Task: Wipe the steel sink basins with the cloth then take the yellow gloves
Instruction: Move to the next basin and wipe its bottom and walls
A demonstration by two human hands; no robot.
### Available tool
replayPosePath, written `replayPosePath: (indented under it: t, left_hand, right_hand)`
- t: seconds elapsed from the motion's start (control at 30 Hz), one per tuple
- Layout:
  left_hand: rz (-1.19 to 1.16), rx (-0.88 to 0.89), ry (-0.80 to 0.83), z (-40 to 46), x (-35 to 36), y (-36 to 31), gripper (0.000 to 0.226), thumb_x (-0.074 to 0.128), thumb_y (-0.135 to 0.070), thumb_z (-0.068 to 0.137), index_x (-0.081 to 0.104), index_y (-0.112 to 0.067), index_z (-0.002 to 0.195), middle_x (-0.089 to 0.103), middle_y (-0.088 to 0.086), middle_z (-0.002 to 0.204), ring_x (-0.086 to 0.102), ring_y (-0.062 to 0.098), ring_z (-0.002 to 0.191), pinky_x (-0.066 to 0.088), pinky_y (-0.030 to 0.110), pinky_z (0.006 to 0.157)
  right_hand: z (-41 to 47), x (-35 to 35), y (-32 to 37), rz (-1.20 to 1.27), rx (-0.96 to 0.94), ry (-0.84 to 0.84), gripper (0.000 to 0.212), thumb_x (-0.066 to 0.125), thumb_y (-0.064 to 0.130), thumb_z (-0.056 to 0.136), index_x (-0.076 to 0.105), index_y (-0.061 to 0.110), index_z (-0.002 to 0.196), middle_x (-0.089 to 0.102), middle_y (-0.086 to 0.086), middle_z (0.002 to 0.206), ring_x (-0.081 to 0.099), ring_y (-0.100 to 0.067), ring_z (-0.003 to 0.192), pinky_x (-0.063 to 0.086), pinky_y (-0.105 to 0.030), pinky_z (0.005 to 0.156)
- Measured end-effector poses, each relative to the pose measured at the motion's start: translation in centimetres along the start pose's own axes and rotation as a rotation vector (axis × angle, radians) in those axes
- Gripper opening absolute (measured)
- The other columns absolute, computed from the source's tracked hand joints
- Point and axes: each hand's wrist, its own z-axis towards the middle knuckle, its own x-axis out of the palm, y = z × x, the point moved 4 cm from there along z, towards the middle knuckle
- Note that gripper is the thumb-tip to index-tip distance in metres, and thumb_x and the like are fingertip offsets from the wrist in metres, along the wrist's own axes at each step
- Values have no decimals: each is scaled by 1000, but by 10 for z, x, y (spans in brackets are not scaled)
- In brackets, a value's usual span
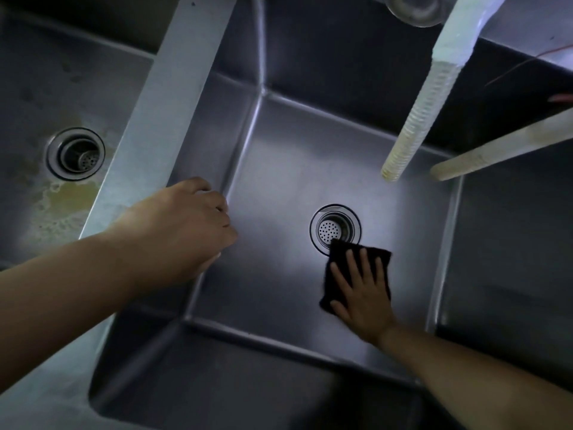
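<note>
The cloth [339, 268], dark and folded flat, lies on the floor of the middle basin [279, 169], just touching the drain [335, 228]. The right hand [362, 290] presses it down with fingers spread straight, palm flat on top. The left hand [189, 225] hangs over the basin's left wall, fingers curled under and out of sight, so whether it holds anything cannot be told. The left basin [28, 97] shows yellowish staining near its own drain [75, 153] and likely needs attention too. For a good wipe, even pressure and overlapping strokes into the corners look wise, steering around the two hoses [421, 119] hanging above. No yellow gloves are in view yet.
</note>
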Motion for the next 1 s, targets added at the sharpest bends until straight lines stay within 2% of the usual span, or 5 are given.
replayPosePath:
  t: [0.17,0.3,0.67,0.83,1.0]
  left_hand:
    - [-11,-1,22,0,-1,-1,6,60,-28,73,65,-25,76,68,-1,78,63,25,87,44,42,88]
    - [34,-24,89,-1,0,-1,15,54,-33,79,66,-27,87,69,-2,89,61,24,95,41,41,92]
    - [36,-38,105,3,-6,-1,20,48,-32,78,66,-24,83,69,0,85,60,25,90,43,38,86]
    - [32,-39,115,1,-8,-1,11,58,-32,75,63,-22,75,68,2,79,60,27,85,46,38,81]
    - [44,-82,174,2,-7,0,21,49,-41,84,62,-25,89,67,-2,93,57,23,98,41,36,88]
  right_hand:
    - [39,-5,56,35,-225,5,80,48,59,80,24,25,148,21,-18,154,12,-45,141,8,-65,111]
    - [99,-20,92,32,-204,22,78,47,59,81,24,27,149,19,-15,156,11,-43,142,2,-63,111]
    - [98,-7,182,24,-405,135,75,34,59,90,1,29,150,-9,-13,157,-23,-39,139,-20,-60,107]
    - [52,-12,174,33,-618,67,65,54,53,83,39,32,142,33,-8,152,24,-34,141,18,-58,111]
    - [15,-12,109,5,-711,79,65,61,50,80,44,29,139,38,-6,149,33,-32,137,27,-53,110]
